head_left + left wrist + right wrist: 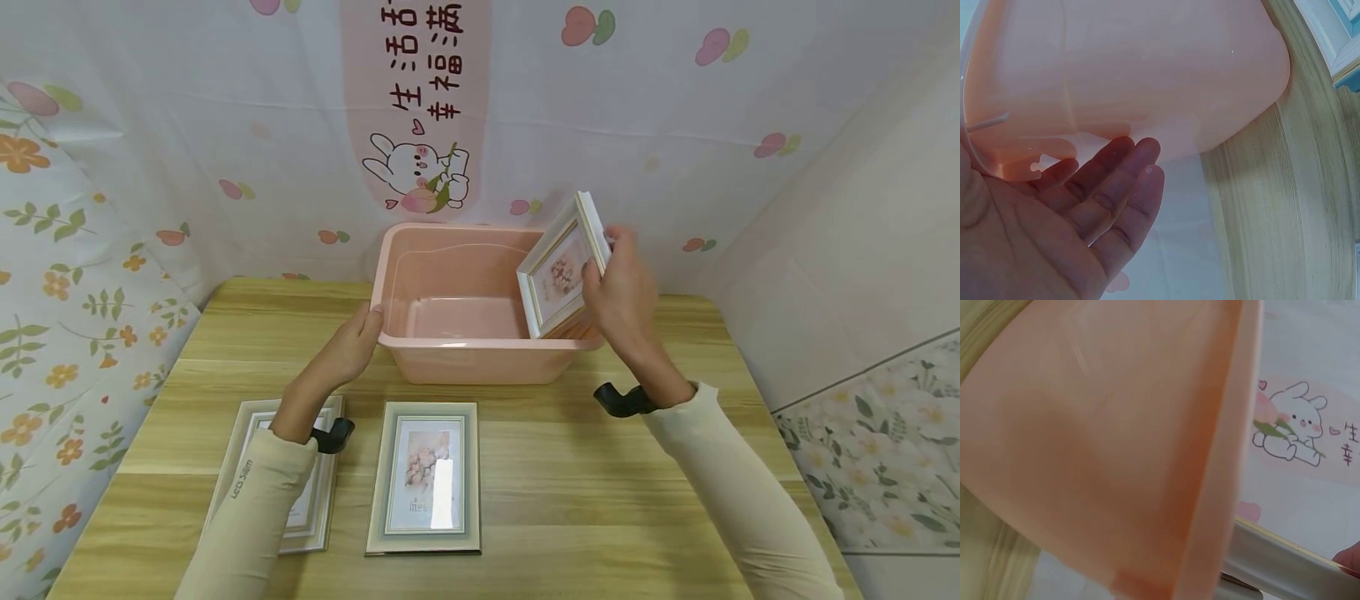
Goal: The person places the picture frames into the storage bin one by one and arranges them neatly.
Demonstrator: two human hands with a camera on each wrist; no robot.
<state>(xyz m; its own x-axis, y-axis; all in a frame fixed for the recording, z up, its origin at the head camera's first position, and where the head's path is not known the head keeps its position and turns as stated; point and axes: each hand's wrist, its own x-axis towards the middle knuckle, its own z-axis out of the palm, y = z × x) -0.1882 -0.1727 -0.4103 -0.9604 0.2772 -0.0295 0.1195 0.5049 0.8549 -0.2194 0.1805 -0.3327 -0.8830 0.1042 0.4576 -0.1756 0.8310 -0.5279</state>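
Note:
A pink plastic basin (480,362) stands at the back of the table. My left hand (352,346) holds its left rim with the thumb on top; in the left wrist view the slightly bent fingers (1129,206) spread beside its outer wall. My right hand (622,287) grips a white picture frame (528,300) by its right edge, thumb on the front side. That frame has a gold inner line and a flower print, and leans tilted with its lower end inside the basin's right part. In the right wrist view the basin wall hides most of the frame.
Two more picture frames lie flat on the wooden table (570,500): a greenish-cream one (470,475) in front of the basin, and a pale one (322,517) partly under my left forearm. A printed cloth (570,125) hangs right behind the basin.

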